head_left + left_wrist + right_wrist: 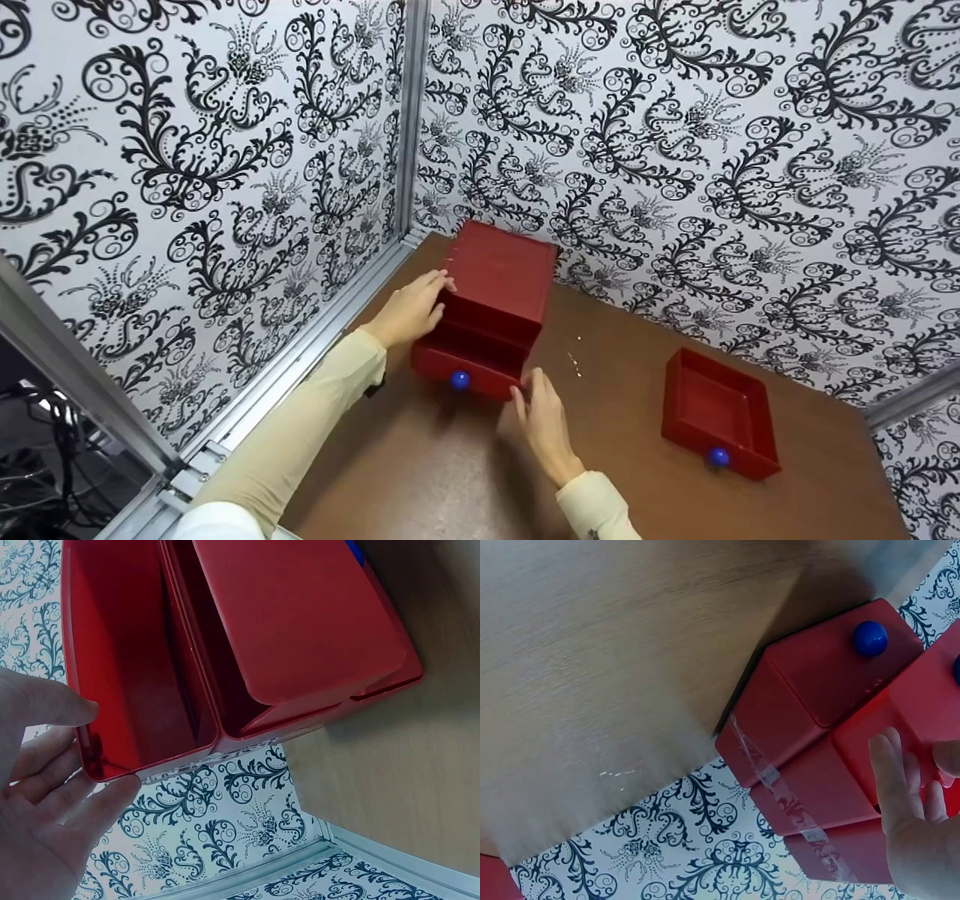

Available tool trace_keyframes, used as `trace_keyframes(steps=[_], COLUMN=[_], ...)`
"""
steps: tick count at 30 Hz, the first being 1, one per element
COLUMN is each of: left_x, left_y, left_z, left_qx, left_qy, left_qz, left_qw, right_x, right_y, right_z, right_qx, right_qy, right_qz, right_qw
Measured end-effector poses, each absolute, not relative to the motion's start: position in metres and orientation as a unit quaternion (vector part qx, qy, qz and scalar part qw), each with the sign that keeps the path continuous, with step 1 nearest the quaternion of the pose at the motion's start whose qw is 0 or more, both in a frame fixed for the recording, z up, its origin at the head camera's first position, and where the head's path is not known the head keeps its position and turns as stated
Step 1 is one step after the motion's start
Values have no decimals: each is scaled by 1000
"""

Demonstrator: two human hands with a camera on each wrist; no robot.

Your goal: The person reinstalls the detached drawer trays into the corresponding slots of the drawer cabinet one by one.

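Observation:
A red drawer cabinet (499, 270) stands in the back corner of the table. One drawer (487, 369) with a blue knob (460, 380) sticks out of its front, below an open upper compartment (124, 652). My left hand (411, 309) grips the cabinet's upper left front edge, thumb inside the compartment and fingers outside. At the drawer's right front corner, my right hand (545, 420) pinches the wall between thumb and fingers. The right wrist view shows a lower drawer (832, 664), also with a blue knob, seated beneath the one that sticks out.
A separate red drawer (716, 405) with a blue knob lies on the brown table (615, 420) to the right. Patterned walls (675, 135) rise behind and left, joined by a metal post (409, 112). Strips of clear tape (772, 776) run down the cabinet's side.

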State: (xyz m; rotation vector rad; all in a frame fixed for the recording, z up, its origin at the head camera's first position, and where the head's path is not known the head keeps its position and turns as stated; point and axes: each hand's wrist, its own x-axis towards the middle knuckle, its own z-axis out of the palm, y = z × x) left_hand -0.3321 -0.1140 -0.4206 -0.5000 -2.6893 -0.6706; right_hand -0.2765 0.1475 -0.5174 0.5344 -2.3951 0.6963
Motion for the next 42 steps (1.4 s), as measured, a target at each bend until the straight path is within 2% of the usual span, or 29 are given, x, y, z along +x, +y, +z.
trace_keyframes(steps=[24, 34, 42], left_x=[-331, -335, -333], left_y=[-116, -112, -114], left_z=[-423, -423, -423], left_qx=[-193, -197, -180], left_qy=[-932, -931, -937], left_qz=[-238, -235, -238], left_qw=[193, 196, 180], right_x=[-292, -300, -303], right_y=[148, 152, 149], right_z=[-513, -511, -510], right_qx=[158, 117, 124], right_qy=[-909, -923, -924], right_qz=[269, 271, 274], right_qw=[277, 246, 236])
